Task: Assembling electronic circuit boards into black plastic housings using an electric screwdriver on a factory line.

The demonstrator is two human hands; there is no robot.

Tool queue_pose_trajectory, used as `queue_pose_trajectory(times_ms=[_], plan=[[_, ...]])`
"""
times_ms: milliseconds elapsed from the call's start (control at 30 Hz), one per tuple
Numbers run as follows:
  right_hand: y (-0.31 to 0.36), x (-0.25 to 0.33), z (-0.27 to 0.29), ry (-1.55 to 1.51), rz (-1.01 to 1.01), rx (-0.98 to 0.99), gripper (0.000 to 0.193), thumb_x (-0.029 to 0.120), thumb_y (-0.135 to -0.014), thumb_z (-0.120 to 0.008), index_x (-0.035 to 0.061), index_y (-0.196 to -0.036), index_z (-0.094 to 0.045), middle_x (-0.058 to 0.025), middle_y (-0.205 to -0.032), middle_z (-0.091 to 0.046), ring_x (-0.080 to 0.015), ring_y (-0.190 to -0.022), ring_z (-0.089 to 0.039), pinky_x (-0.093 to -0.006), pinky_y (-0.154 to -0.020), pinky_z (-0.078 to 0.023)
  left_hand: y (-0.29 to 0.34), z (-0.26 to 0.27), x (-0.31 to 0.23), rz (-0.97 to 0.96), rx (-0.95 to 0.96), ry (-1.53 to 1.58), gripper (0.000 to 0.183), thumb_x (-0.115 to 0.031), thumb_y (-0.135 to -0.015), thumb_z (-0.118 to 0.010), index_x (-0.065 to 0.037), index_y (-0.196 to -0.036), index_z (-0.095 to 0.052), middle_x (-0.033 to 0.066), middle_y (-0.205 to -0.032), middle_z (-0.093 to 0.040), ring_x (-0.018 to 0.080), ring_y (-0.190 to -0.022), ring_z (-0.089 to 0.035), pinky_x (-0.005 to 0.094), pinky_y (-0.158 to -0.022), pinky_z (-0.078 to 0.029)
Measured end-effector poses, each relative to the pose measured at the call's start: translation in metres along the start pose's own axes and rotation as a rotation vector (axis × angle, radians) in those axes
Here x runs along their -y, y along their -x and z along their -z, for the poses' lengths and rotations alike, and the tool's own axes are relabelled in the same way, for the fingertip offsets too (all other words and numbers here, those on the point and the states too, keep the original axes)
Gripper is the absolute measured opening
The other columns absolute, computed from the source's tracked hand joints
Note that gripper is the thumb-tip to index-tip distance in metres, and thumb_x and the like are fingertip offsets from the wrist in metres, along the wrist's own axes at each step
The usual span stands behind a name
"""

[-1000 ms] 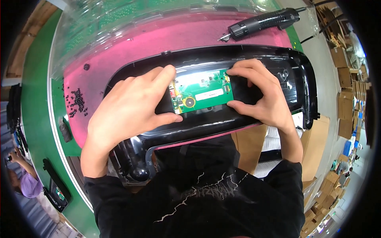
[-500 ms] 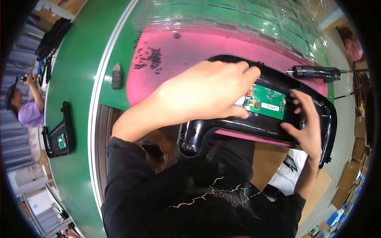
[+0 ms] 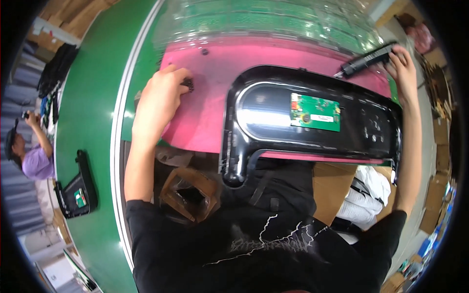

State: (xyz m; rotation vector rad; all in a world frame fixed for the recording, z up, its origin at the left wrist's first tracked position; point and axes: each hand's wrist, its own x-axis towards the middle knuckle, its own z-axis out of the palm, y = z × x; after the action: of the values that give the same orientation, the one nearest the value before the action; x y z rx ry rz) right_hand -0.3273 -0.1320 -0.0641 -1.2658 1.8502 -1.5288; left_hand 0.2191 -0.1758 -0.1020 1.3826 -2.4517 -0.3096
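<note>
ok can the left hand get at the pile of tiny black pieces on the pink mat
Likely yes: the left hand is at the pile of tiny black pieces, and nothing visible on the pink mat blocks it.

Head view: the left fisheye of a head-worn pair looks down, from close above the wearer's black shirt (image 3: 268, 261), onto the pink mat (image 3: 205, 119); straight edges bow toward the rim.

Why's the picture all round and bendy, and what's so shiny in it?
Head view: it's a fisheye, so the corners are black and the white strip curves; head view: bright glare streaks the glossy black shell and glints on the clear plastic.
</note>
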Motion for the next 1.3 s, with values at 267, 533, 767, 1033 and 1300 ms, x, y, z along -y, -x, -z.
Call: queue_pose_trajectory(times_ms=[267,533,767,1033,1300], plan=[[0.003,0.020,-0.123,0.026,0.110,0.016,0.024,0.009,-0.076,-0.074,0.0008,-0.094,-0.060,-0.0057,-0.076,-0.062,-0.0156,-0.067,-0.060,-0.0304,-0.061,-0.049,-0.021,0.006,-0.006,0.049,-0.006,0.005,0.011,0.002,-0.078,-0.068,0.003,-0.088,-0.068,0.0237,-0.080,-0.066,0.0407,-0.078,-0.066,0.0445,-0.070,-0.051],[0.068,0.102,-0.130,-0.924,0.033,-0.103,0.024,0.029,-0.089,-0.063,0.0074,-0.099,-0.058,-0.0014,-0.071,-0.051,-0.0162,-0.062,-0.052,-0.0324,-0.063,-0.046,-0.048,0.015,-0.055,-0.107,-0.144,0.178,0.012,0.001,-0.080,-0.067,0.006,-0.091,-0.069,0.0211,-0.081,-0.068,0.0334,-0.074,-0.069,0.0388,-0.069,-0.053],[0.100,0.113,-0.121,-1.293,0.178,0.469,0.049,0.030,-0.090,-0.060,-0.0003,-0.126,-0.049,-0.0033,-0.090,-0.053,-0.0142,-0.076,-0.050,-0.0339,-0.081,-0.040,-0.096,0.005,-0.131,-0.354,0.147,0.757,0.014,-0.001,-0.082,-0.074,0.005,-0.094,-0.072,0.0094,-0.086,-0.073,0.0136,-0.080,-0.069,0.0261,-0.077,-0.056],[0.122,0.116,-0.110,-1.311,0.337,0.463,0.045,0.030,-0.088,-0.057,-0.0007,-0.120,-0.048,0.0020,-0.074,-0.047,-0.0085,-0.064,-0.043,-0.0280,-0.073,-0.036,-0.099,-0.030,-0.118,-0.269,0.458,1.348,0.013,0.005,-0.082,-0.073,0.006,-0.095,-0.073,0.0150,-0.090,-0.073,0.0195,-0.079,-0.071,0.0296,-0.074,-0.059],[0.137,0.126,-0.108,-1.204,0.413,0.274,0.039,0.034,-0.077,-0.071,0.0091,-0.102,-0.054,0.0077,-0.064,-0.052,-0.0042,-0.054,-0.047,-0.0234,-0.066,-0.039,-0.093,-0.039,-0.118,-0.300,0.401,1.385,0.020,0.012,-0.078,-0.073,0.005,-0.097,-0.069,0.0153,-0.090,-0.072,0.0192,-0.081,-0.072,0.0310,-0.077,-0.061]])
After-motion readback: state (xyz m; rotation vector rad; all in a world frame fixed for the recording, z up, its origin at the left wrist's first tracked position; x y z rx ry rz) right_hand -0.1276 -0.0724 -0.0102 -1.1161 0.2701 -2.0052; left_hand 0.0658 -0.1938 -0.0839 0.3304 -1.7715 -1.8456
